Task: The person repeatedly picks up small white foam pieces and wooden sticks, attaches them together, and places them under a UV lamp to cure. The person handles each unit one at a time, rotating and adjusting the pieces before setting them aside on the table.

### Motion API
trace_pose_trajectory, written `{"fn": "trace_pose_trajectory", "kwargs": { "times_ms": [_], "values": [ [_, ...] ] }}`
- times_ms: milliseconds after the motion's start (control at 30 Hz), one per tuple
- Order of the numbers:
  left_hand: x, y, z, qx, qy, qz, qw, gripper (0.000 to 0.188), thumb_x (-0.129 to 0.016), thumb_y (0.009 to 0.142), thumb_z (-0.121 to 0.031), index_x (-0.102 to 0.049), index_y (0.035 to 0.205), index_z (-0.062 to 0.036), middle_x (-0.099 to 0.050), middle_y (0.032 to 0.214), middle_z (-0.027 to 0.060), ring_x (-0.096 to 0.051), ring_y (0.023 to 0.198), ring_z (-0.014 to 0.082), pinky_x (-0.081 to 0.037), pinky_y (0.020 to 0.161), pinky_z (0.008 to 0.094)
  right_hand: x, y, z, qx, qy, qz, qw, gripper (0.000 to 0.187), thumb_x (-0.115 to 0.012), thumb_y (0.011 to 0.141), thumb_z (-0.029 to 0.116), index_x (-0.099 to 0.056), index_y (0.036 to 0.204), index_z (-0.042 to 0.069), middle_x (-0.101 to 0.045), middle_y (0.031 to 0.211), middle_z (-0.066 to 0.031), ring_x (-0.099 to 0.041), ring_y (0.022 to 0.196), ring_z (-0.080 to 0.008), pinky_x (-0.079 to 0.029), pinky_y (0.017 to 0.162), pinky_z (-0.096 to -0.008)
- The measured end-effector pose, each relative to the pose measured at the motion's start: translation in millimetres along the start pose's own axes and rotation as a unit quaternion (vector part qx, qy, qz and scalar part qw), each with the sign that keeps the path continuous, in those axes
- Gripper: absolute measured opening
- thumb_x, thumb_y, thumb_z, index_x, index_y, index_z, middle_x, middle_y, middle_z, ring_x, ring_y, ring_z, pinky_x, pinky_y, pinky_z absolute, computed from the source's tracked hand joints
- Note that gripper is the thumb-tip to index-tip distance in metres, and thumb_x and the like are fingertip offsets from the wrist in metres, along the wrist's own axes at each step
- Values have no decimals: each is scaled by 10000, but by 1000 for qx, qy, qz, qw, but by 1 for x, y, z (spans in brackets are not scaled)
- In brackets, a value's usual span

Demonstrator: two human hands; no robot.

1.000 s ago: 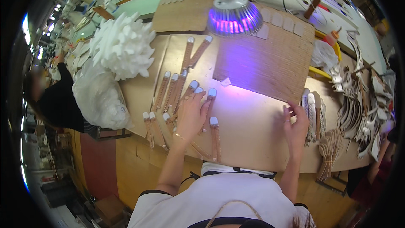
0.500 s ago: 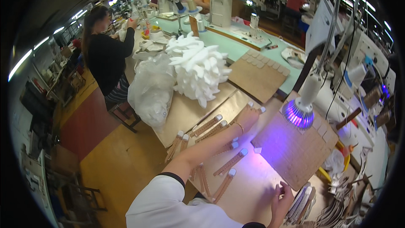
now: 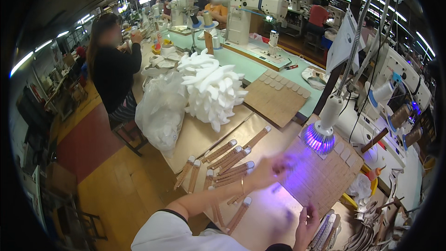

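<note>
My left hand is over the near-left edge of a brown board, under the lit purple lamp. Motion smears its fingers, so whether they hold anything is unclear. Beneath and beside that forearm lie several brown stitched straps with pale rounded tips, spread over the tan tabletop. One strap rests apart beyond the others. My right hand is at the board's near corner, thumb and fingers loosely curled and apart, with no object visible in them. Right beside it is a bundle of pale and brown straps.
A heap of white foam-like pieces and a clear plastic bag stand at the far left. A second board bears rows of rounded tabs. Sewing machines line the back. A co-worker sits to the left.
My left hand has come back from the far strap toward the lamp-lit board, leaving that strap on the table. My right hand stays near the board's corner. The view has shifted slightly.
</note>
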State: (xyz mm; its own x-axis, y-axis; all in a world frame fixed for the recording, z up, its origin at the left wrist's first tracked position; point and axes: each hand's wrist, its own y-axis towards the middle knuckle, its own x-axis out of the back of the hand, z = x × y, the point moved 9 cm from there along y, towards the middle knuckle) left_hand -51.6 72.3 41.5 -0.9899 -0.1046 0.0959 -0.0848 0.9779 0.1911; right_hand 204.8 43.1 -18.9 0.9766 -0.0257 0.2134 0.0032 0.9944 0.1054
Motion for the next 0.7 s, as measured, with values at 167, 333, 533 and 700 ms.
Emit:
{"fn": "trace_pose_trajectory", "kwargs": {
  "times_ms": [167, 333, 533, 700],
  "values": [
    [-88, -61, -3, 85, -101, 139, 981, 509, -621, 883, -42, -458, 1365, -69, -696, 1022, 120, -663, 911, 142, -538, 808, 290, -14, 7, 30, 29, 180, 41, 982, 186, -658, 861, 86, -655, 1022, -7, -623, 874, -35, -546, 805, -109, -452, 719, -265],
    [-102, -68, 3, 135, -19, 131, 982, 472, -618, 873, -12, -493, 1327, -47, -695, 1025, 118, -662, 949, 161, -546, 836, 307, -6, 0, 41, 39, 46, 66, 996, 125, -670, 866, 116, -680, 911, 0, -636, 790, -56, -579, 713, -120, -477, 653, -270],
    [-83, -44, -20, -25, 14, 129, 991, 355, -667, 860, -29, -579, 1198, 35, -665, 1094, 116, -671, 884, 192, -535, 832, 285, -6, -13, 44, 34, -17, 94, 995, 195, -662, 894, 190, -654, 918, -3, -604, 733, -80, -572, 673, -150, -466, 634, -300],
    [-82, -45, 9, 82, -95, 106, 986, 234, -711, 856, -66, -619, 1021, 72, -695, 915, 158, -681, 878, 209, -529, 817, 285, -24, -19, 49, 24, -31, 174, 984, 257, -645, 914, 251, -645, 956, -3, -611, 749, -103, -568, 662, -200, -473, 640, -322]
  ]
}}
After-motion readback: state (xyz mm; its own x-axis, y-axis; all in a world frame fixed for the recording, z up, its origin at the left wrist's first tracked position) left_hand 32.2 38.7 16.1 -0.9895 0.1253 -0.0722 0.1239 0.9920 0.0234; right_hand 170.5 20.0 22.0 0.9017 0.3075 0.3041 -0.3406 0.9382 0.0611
